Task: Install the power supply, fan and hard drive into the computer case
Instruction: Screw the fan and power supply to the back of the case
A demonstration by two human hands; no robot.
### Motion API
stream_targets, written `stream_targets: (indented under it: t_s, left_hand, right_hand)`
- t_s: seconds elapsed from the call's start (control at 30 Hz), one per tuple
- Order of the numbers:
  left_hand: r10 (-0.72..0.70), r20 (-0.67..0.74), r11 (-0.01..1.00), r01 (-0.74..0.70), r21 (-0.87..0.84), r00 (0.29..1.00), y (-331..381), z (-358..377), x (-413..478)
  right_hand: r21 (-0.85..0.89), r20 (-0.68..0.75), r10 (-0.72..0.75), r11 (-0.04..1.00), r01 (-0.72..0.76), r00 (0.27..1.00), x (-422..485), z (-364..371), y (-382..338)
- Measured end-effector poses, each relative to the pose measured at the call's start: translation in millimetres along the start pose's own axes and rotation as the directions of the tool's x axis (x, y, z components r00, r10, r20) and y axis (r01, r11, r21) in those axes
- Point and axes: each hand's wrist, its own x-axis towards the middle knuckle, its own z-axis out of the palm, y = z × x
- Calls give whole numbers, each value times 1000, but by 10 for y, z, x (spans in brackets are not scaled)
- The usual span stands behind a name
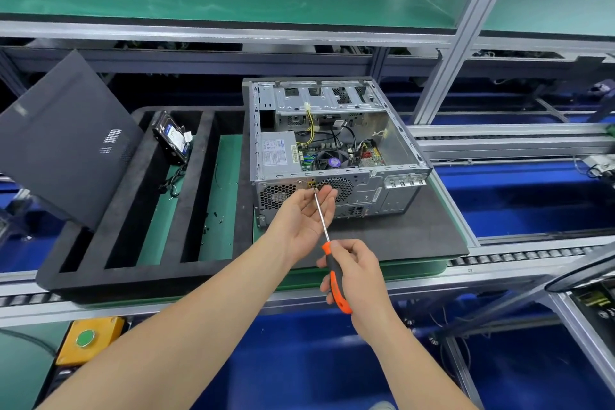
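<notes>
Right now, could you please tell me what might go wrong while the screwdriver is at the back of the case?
1. The left hand is cupped under the screwdriver shaft by the computer case rear; a slip could jab it.
2. The right hand grips the handle well back, so the tip may wander.
3. The hard drive lies tilted in the foam tray, easily overlooked.

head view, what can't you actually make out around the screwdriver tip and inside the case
- Head view: any screw at the screwdriver tip, too small and partly covered by the left hand fingers.
- Head view: power supply label text, too small.
- Head view: hard drive underside, hidden by the foam tray.
</notes>
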Motion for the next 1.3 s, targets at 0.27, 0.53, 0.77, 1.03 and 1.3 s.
stream_targets:
  t_s: [0.27, 0.53, 0.77, 1.03, 1.3]
  left_hand:
    - [-29, 19, 999, 29, 32, 999, 2, -29, 12]
    - [-37, 3, 998, 37, 55, 999, 28, -25, -4]
    - [-29, -51, 999, 30, 17, 998, -32, -93, 108]
    - [-119, -87, 990, 124, 60, 989, -303, -126, 298]
    - [-159, -184, 961, 195, 197, 970, -643, 30, 455]
  right_hand:
    - [16, -6, 11, 1000, -11, 1000, 19, 22, 18]
    - [18, -2, 12, 1000, -12, 1000, 47, 22, 63]
    - [16, -8, 39, 999, -39, 999, 52, -10, 143]
    - [21, -79, 112, 994, -110, 991, 73, -221, 284]
    - [33, -132, 156, 988, -153, 979, 106, -480, 381]
